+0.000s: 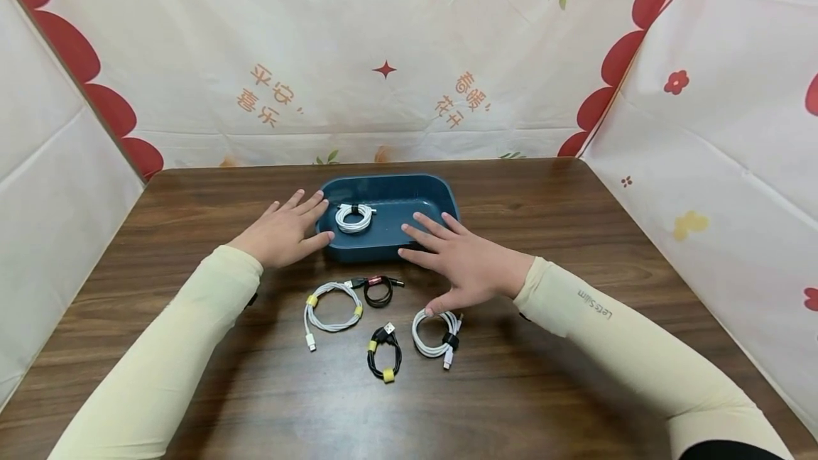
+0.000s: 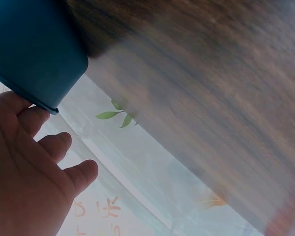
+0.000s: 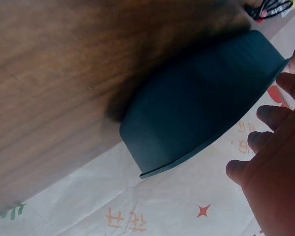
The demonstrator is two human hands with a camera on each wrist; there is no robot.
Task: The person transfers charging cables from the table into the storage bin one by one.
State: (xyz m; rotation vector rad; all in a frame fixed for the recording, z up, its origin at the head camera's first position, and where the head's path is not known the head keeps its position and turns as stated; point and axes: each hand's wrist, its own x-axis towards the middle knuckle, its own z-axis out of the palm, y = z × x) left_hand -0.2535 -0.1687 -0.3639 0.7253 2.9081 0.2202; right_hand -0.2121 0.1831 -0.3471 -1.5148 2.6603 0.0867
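Note:
My left hand (image 1: 284,231) is spread at the left side of a dark blue bin (image 1: 390,252), fingertips at its rim. My right hand (image 1: 469,261) hovers over the bin's front right corner with fingers spread; whether it touches is unclear. A coiled white cable (image 1: 346,226) with a black tie lies inside the bin. In front of it are a white cable with yellow ties (image 1: 330,328), a small black cable with a red label (image 1: 378,302), a black cable with yellow ties (image 1: 370,360) and a white cable with a black tie (image 1: 427,351), beneath my right thumb in the head view.
The bin stands towards the back of a brown wooden table (image 1: 255,389). White printed sheets with red scalloped edges (image 1: 70,45) hang behind the table and along both sides.

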